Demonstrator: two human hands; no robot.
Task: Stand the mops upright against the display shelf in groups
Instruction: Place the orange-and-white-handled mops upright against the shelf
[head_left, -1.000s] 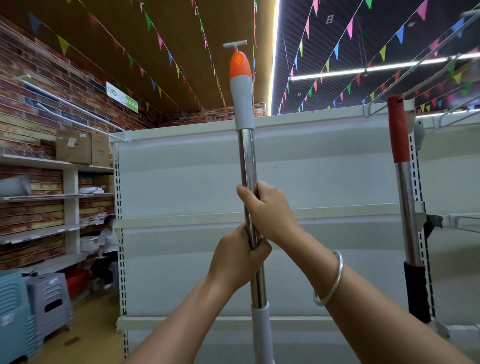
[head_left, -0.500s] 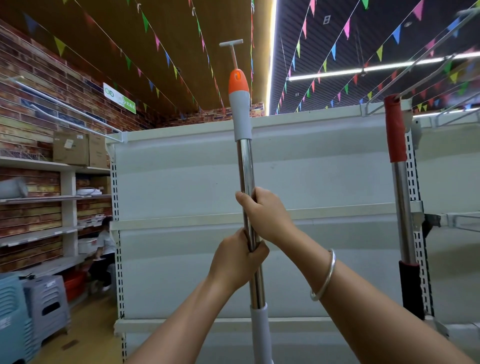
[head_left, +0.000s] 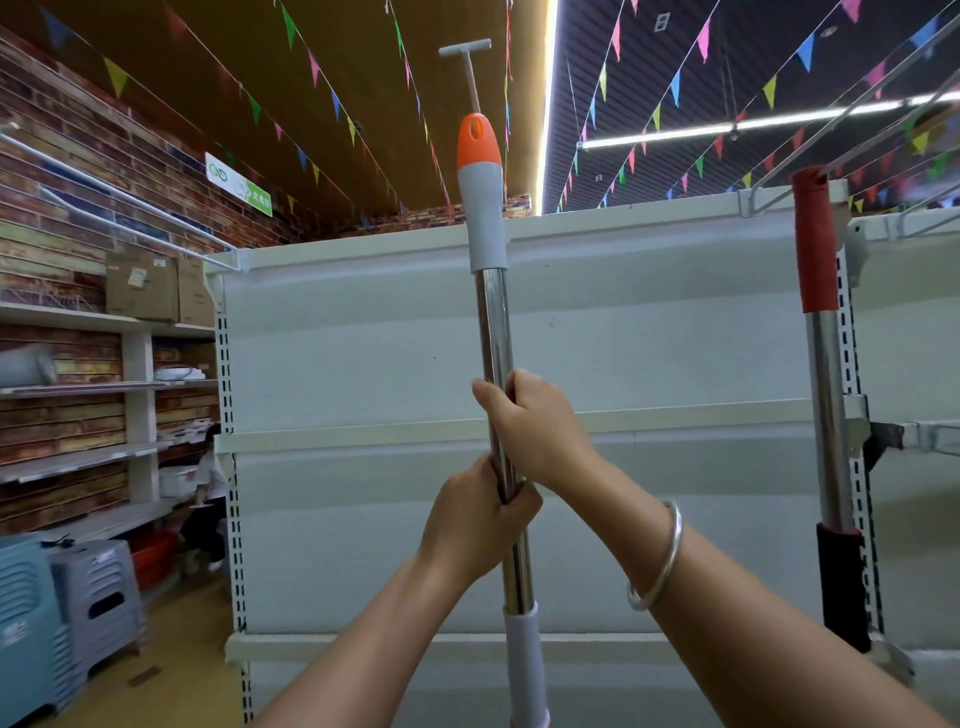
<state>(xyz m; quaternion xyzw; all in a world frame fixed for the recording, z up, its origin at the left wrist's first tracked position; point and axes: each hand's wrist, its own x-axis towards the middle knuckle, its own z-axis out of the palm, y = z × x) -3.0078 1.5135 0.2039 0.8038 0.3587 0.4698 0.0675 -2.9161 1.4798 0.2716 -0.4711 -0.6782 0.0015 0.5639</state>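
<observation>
A mop with a chrome pole (head_left: 494, 327), a grey handle and an orange tip stands upright in front of me, its head hidden below the frame. My left hand (head_left: 475, 525) grips the pole, and my right hand (head_left: 535, 426) grips it just above. Behind the pole stands the white display shelf (head_left: 363, 364), its panels bare. A second mop (head_left: 826, 415) with a red grip and a black sleeve leans upright against the shelf's right upright.
Wall shelves with cardboard boxes (head_left: 156, 288) run along the brick wall at left. Stacked plastic stools (head_left: 67, 608) stand on the floor at lower left. A person (head_left: 205, 499) crouches by the wall shelves. A ceiling hanger (head_left: 467, 57) hangs above the mop's tip.
The mop's orange tip has sunk away from the ceiling hanger, and both hands have come slightly lower on screen with it. The red-grip mop has not moved.
</observation>
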